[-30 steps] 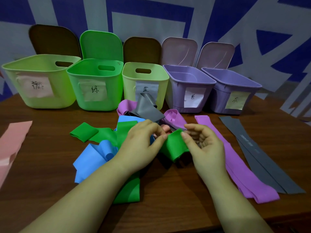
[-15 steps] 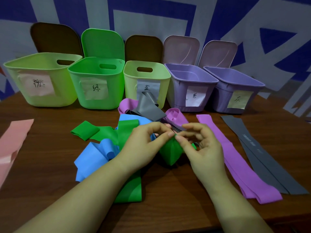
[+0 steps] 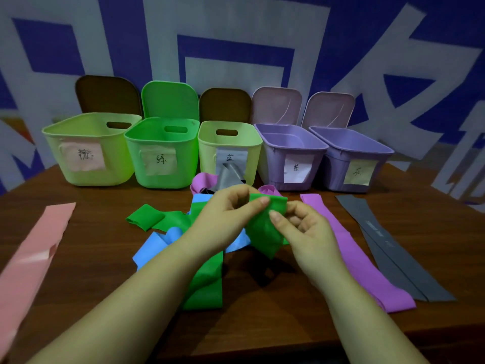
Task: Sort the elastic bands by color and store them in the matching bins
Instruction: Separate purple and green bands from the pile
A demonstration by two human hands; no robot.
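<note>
crumpled green band lifted above the mixed band pile.

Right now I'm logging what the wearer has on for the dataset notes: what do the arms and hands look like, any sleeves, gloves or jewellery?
Both forearms are bare as far as the frame shows, with no sleeve in view. The left hand and right hand wear no gloves, and no rings, watch or bracelet show. The visible fingernails are short and unpainted.
</note>
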